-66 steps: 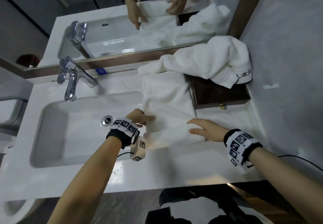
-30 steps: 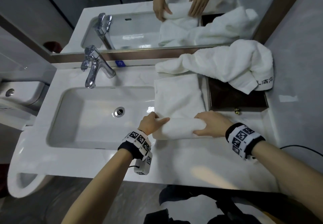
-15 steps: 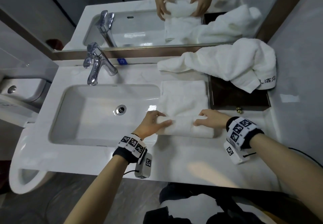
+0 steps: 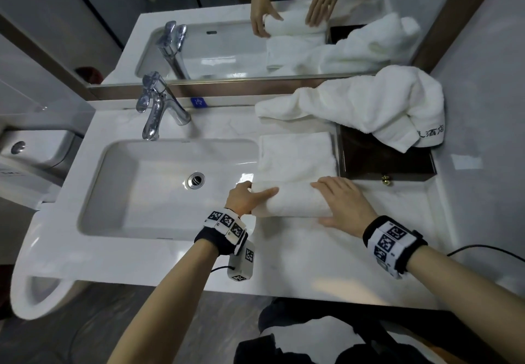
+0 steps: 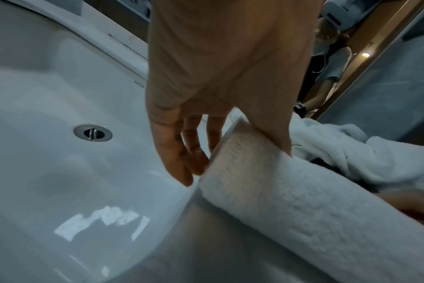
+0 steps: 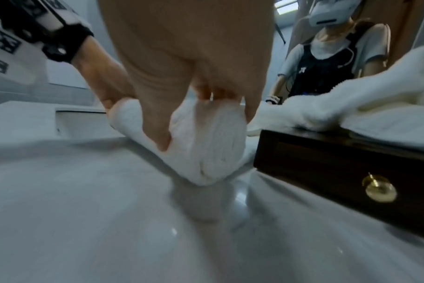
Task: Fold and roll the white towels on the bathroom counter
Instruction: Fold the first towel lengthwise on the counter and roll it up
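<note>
The towel (image 4: pixel 292 197) sits half rolled under our left hand (image 4: pixel 244 197) and right hand (image 4: pixel 345 206), each curled around one end. The roll has grown thicker since a moment ago, leaving a shorter flat stretch on the tabletop (image 4: pixel 284 264). A crumpled second towel (image 4: pixel 366 105) waits beyond.

Box (image 4: pixel 380 159) top partly under loose towel (image 4: pixel 369 107)

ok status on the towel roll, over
Left hand and right hand grip the roll's ends. Towel part rolled, flat half ahead. Wooden box close on the right, loose towel draped over it.
</note>
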`<state>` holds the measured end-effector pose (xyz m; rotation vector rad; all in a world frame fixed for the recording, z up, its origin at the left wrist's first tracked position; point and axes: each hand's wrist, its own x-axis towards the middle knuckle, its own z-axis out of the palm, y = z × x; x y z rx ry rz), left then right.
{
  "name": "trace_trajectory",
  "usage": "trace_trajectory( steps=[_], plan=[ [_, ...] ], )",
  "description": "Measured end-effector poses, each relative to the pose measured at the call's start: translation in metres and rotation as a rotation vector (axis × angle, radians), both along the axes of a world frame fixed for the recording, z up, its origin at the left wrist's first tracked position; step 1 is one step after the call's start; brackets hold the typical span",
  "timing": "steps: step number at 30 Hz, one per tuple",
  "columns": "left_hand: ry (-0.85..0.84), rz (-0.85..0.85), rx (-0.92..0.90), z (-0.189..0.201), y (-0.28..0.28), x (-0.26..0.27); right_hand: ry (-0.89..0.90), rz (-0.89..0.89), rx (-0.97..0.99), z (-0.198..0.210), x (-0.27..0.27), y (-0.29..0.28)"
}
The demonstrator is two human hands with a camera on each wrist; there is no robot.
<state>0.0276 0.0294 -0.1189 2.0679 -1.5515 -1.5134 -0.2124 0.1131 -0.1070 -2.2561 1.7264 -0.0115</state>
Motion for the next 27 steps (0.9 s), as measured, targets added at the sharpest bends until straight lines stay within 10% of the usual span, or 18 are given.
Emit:
trace_trajectory(
  steps=[7, 11, 19, 27],
  plan=[
    [0.029, -0.314, -0.491, 0.000, 0.008, -0.003, -0.128, -0.130, 0.206, -0.001, -0.008, -0.021],
    [0.057, -0.513, -0.386, -0.003, 0.009, 0.004, -0.192, -0.269, 0.426, -0.004, -0.012, -0.027],
    [-0.135, -0.314, -0.300, 0.000, -0.001, -0.010, -0.206, -0.118, 0.068, -0.007, -0.017, -0.004],
    [-0.058, -0.043, -0.148, -0.004, -0.010, -0.017, -0.244, -0.223, 0.196, 0.009, -0.020, -0.016]
  ],
)
